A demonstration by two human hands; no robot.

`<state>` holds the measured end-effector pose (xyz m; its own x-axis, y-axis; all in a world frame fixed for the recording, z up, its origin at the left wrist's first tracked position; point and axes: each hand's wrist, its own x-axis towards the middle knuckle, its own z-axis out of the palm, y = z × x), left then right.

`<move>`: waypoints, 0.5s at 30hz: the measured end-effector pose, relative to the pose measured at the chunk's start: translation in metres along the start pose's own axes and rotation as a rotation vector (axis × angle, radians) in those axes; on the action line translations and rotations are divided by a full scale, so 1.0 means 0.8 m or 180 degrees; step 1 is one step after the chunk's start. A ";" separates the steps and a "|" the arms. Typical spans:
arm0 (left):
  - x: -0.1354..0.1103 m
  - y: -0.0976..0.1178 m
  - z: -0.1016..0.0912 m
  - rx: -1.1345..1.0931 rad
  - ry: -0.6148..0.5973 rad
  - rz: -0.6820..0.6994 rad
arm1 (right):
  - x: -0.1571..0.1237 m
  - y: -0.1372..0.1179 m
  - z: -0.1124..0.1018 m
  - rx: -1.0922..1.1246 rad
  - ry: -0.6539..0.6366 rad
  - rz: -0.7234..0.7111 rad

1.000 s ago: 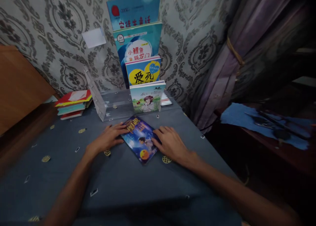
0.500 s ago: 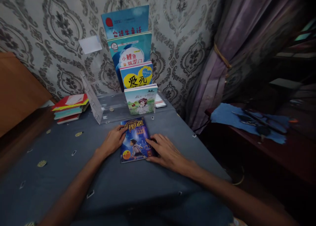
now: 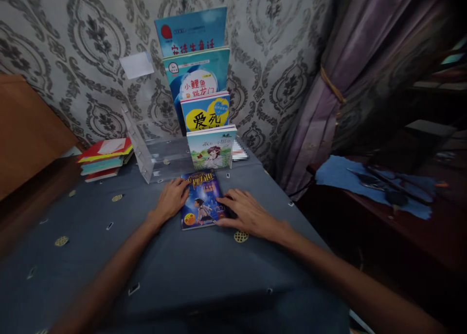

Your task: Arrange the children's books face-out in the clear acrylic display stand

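Observation:
A blue paperback book point(image 3: 202, 200) with a cartoon figure and gold lettering on its cover lies flat on the dark cloth-covered table point(image 3: 175, 270). At its left edge is my left hand point(image 3: 171, 198), fingers curled over the upper side. My right hand point(image 3: 250, 216) grips the opposite edge, thumb near the lower corner and fingertips on the cover. Just beyond the book's top edge, a clear tiered display stand point(image 3: 137, 146) bears several upright books; the lowest in front is a pale green-and-blue book point(image 3: 209, 150).
A small stack of books point(image 3: 104, 158) with a red top lies left of the stand. Patterned wallpaper point(image 3: 98, 37) rises behind. To the right, a purple curtain point(image 3: 321, 100) hangs, and a blue cloth point(image 3: 335, 176) with dark items lies on a reddish surface.
Both hands have slid the blue book slightly away from me, closer to the foot of the stand. The camera view has shifted a little.

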<state>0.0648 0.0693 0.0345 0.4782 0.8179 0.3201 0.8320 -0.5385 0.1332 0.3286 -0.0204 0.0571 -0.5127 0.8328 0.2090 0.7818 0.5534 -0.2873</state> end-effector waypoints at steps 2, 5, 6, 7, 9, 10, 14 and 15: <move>0.005 -0.004 0.005 -0.0063 0.0084 -0.0068 | 0.014 -0.002 -0.007 0.0022 0.0020 0.0073; 0.012 -0.012 0.014 -0.0181 0.0226 -0.0093 | 0.048 -0.006 -0.005 0.0032 0.0147 0.0017; 0.013 -0.014 0.017 -0.0209 0.0264 -0.0079 | 0.061 -0.007 0.000 0.0055 0.0147 -0.0073; 0.014 -0.015 0.020 -0.0227 0.0297 -0.0066 | 0.074 -0.008 0.006 0.0108 0.0145 -0.0178; 0.013 -0.017 0.024 -0.0240 0.0351 -0.0056 | 0.101 -0.009 0.023 0.0207 0.0171 -0.0350; 0.013 -0.017 0.025 -0.0244 0.0372 -0.0062 | 0.114 -0.009 0.031 0.0217 0.0220 -0.0382; 0.010 -0.021 0.029 -0.0317 0.0397 -0.0084 | 0.155 -0.005 0.059 0.0111 0.0212 -0.0431; 0.010 -0.023 0.030 -0.0343 0.0392 -0.0078 | 0.161 -0.003 0.064 0.0101 0.0202 -0.0436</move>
<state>0.0605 0.0906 0.0123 0.4145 0.8036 0.4271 0.8048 -0.5427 0.2402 0.2425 0.0863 0.0370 -0.5896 0.7473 0.3065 0.6939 0.6628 -0.2813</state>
